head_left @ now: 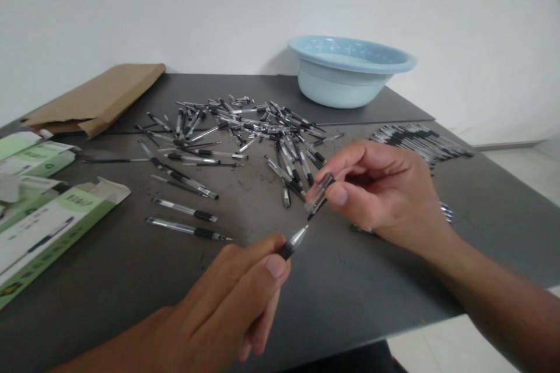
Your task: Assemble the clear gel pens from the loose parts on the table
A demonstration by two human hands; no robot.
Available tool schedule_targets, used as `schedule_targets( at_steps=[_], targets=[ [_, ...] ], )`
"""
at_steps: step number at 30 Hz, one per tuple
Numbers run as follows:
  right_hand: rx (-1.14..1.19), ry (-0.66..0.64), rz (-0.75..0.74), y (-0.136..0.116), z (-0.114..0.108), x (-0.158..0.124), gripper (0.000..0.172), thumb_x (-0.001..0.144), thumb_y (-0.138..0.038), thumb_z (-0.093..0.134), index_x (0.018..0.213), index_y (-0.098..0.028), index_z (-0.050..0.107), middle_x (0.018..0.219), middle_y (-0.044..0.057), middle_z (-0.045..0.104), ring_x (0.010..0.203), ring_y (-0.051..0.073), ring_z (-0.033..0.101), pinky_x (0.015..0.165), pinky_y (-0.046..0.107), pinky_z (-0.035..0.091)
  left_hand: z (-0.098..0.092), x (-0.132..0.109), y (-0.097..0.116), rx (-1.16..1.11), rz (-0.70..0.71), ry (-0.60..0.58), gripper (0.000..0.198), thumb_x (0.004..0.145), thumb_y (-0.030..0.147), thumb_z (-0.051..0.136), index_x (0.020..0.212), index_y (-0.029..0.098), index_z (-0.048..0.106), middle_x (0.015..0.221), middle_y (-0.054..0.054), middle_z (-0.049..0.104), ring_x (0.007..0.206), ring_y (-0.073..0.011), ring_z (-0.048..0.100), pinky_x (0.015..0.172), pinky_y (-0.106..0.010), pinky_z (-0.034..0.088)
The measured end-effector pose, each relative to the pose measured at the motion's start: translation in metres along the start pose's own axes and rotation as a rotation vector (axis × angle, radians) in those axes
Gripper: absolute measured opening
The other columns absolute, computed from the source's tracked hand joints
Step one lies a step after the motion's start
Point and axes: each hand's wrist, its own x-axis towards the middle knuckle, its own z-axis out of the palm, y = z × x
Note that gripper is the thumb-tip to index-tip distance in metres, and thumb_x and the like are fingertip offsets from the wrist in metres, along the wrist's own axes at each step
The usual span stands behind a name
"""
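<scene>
My left hand (245, 291) is closed around a gel pen (294, 242), its silver tip pointing up and to the right. Just above that tip, my right hand (385, 192) pinches a clear pen cap (319, 193) with a dark end between thumb and fingers. The cap's open end faces the pen tip, with a small distance between them. Most of the pen's barrel is hidden inside my left hand. Two uncapped pens, an upper pen (184, 208) and a lower pen (186, 228), lie side by side left of my hands.
A loose heap of pens and parts (245, 119) spreads across the dark table (350, 303). Right of it lies a neat row of pens (420, 143). A light blue basin (345, 78) stands behind. Green-white pen boxes (56, 227) and a brown paper package (100, 96) lie left.
</scene>
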Motion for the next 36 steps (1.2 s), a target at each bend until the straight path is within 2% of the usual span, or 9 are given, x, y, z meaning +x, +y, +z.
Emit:
schedule_targets(
  at_steps=[5, 10, 17, 23, 27, 31, 36],
  targets=[
    [-0.001, -0.007, 0.039, -0.001, -0.001, -0.001, 0.016, 0.076, -0.021, 0.09, 0.077, -0.019, 0.075, 0.065, 0.001, 0.077, 0.054, 0.011, 0.069, 0.052, 0.018, 0.059, -0.001, -0.002, -0.007, 0.12, 0.097, 0.027, 0.066, 0.109, 0.06, 0.033, 0.061, 0.023, 0.058, 0.052, -0.001, 0.058, 0.048, -0.0136, 0.051, 0.051, -0.025, 0.044],
    [-0.016, -0.017, 0.052, -0.002, -0.001, -0.002, 0.014, 0.076, -0.02, 0.09, 0.076, -0.019, 0.076, 0.063, -0.001, 0.076, 0.052, 0.009, 0.066, 0.048, 0.015, 0.056, -0.003, -0.001, -0.003, 0.207, 0.215, 0.061, 0.065, 0.112, 0.054, 0.03, 0.061, 0.024, 0.056, 0.052, -0.001, 0.058, 0.053, -0.0157, 0.054, 0.059, -0.028, 0.047],
    [-0.008, -0.045, 0.087, -0.002, 0.001, -0.004, 0.014, 0.077, -0.02, 0.09, 0.075, -0.02, 0.075, 0.066, -0.001, 0.077, 0.053, 0.009, 0.067, 0.049, 0.015, 0.057, -0.003, -0.005, 0.0, 0.218, 0.217, 0.06, 0.055, 0.113, 0.049, 0.033, 0.07, 0.025, 0.059, 0.059, 0.0, 0.059, 0.054, -0.0163, 0.056, 0.056, -0.03, 0.049],
    [0.017, -0.032, 0.106, -0.001, 0.006, -0.006, 0.014, 0.075, -0.014, 0.088, 0.073, -0.019, 0.075, 0.065, -0.002, 0.076, 0.052, 0.006, 0.065, 0.048, 0.012, 0.054, -0.004, -0.005, -0.005, 0.211, 0.22, 0.061, 0.056, 0.113, 0.05, 0.033, 0.068, 0.025, 0.058, 0.059, -0.001, 0.058, 0.054, -0.0168, 0.055, 0.055, -0.031, 0.05],
    [0.064, -0.033, 0.14, 0.003, 0.011, -0.01, 0.016, 0.074, -0.011, 0.088, 0.073, -0.02, 0.074, 0.068, -0.003, 0.078, 0.052, 0.006, 0.064, 0.048, 0.012, 0.053, -0.006, -0.005, -0.001, 0.228, 0.233, 0.067, 0.051, 0.113, 0.047, 0.035, 0.073, 0.025, 0.057, 0.062, 0.0, 0.056, 0.055, -0.0156, 0.055, 0.056, -0.031, 0.048],
    [0.051, -0.058, 0.141, 0.004, 0.012, -0.01, 0.015, 0.076, -0.01, 0.086, 0.075, -0.021, 0.075, 0.068, -0.004, 0.078, 0.055, 0.006, 0.066, 0.05, 0.011, 0.054, -0.003, -0.004, 0.012, 0.326, 0.259, 0.071, 0.042, 0.114, 0.045, 0.034, 0.083, 0.024, 0.055, 0.073, 0.0, 0.056, 0.066, -0.0156, 0.057, 0.064, -0.032, 0.047],
    [-0.105, -0.079, 0.06, 0.001, 0.008, -0.009, 0.007, 0.08, -0.017, 0.085, 0.082, -0.021, 0.08, 0.066, -0.004, 0.076, 0.056, 0.007, 0.065, 0.047, 0.014, 0.049, 0.003, -0.001, 0.024, 0.334, 0.311, 0.102, 0.036, 0.115, 0.042, 0.032, 0.087, 0.025, 0.046, 0.063, 0.007, 0.046, 0.052, -0.0128, 0.045, 0.053, -0.033, 0.034]
  ],
)
